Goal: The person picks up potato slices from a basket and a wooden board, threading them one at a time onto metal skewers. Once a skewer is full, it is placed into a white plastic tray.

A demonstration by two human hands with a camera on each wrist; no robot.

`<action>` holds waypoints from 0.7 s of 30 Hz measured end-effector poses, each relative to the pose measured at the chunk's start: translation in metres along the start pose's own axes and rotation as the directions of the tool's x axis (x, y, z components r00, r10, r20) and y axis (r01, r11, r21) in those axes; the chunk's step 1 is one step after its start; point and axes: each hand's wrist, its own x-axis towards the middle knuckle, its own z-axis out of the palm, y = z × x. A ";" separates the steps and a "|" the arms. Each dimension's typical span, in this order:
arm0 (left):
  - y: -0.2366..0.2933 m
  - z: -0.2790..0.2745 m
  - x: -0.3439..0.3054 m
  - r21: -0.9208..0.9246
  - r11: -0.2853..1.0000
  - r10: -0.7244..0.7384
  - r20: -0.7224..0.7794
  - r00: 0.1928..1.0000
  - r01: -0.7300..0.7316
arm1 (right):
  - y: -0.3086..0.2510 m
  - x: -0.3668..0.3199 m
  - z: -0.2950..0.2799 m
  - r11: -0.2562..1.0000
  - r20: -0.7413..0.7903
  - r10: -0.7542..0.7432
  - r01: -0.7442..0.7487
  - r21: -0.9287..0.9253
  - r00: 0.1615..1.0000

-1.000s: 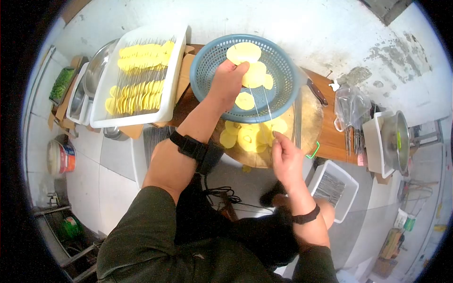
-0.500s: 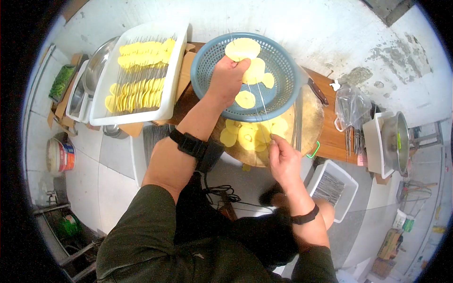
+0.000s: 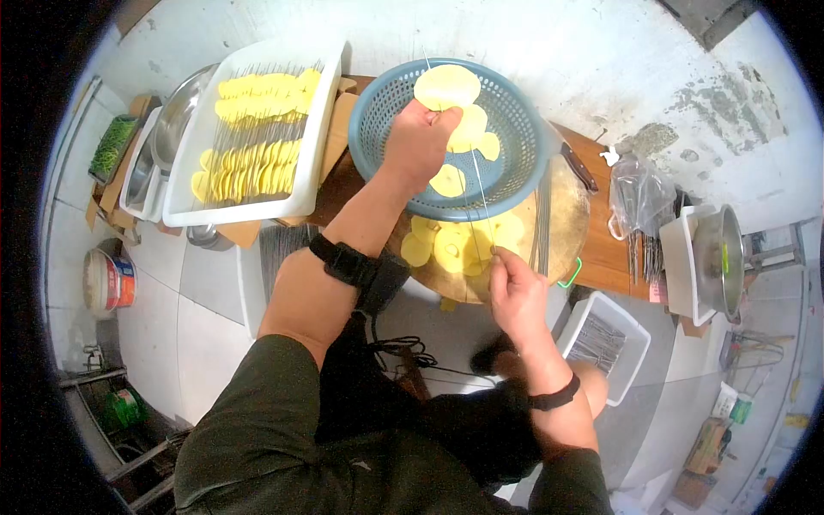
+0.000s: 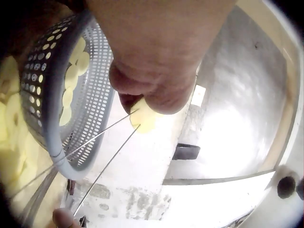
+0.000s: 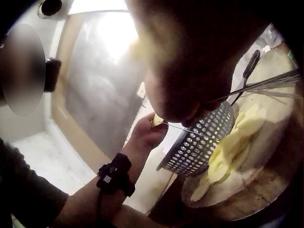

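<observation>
One thin round yellow slice (image 4: 145,120) is hanging above the blue perforated plastic basket (image 3: 519,167), left hand (image 3: 416,144) pinching it. Two slim metal skewers (image 4: 107,170) are running into it; right hand (image 3: 520,299), apart and nearer, is pinching one. Loose yellow slices (image 3: 451,249) are lying on the round wooden board (image 3: 564,215), near side.

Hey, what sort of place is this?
Probably a food-prep area or kitchen: yellow slices lie on a round wooden board, a colander is close by, and a white tray holds rows of skewered slices.
</observation>
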 end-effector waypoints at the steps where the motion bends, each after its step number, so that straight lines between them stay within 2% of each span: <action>1: 0.000 0.002 -0.001 0.050 0.997 0.051 0.005 0.999 -0.051 | 0.000 0.000 0.000 1.000 -0.003 0.000 0.000 -0.005 1.000; 2: 0.000 0.002 -0.002 0.099 0.990 0.101 0.012 0.995 -0.101 | 0.000 -0.001 0.001 1.000 -0.004 0.001 -0.001 -0.005 1.000; 3: 0.000 0.002 -0.002 0.098 0.990 0.100 0.013 0.995 -0.101 | 0.001 -0.001 0.001 1.000 -0.009 -0.011 0.011 -0.026 1.000; 5: -0.001 0.001 -0.002 0.209 0.972 0.108 0.034 0.994 -0.112 | 0.001 -0.002 0.002 0.999 -0.014 -0.023 0.022 -0.048 1.000; 11: -0.007 0.002 0.000 0.165 0.972 0.169 -0.004 0.986 -0.166 | -0.002 -0.002 0.004 1.000 -0.031 -0.024 0.024 0.000 0.999; 17: -0.009 -0.001 0.002 0.261 0.954 0.146 0.014 0.989 -0.145 | -0.002 -0.002 0.005 0.999 0.006 -0.041 0.041 -0.028 0.999; 19: -0.013 -0.001 0.000 0.290 0.949 0.129 0.012 0.992 -0.127 | -0.002 0.000 0.006 0.997 0.010 0.013 -0.014 0.076 1.000; 21: -0.015 -0.001 0.000 0.318 0.942 0.111 0.013 0.994 -0.109 | -0.003 0.002 0.004 0.996 0.040 0.055 -0.058 0.074 0.998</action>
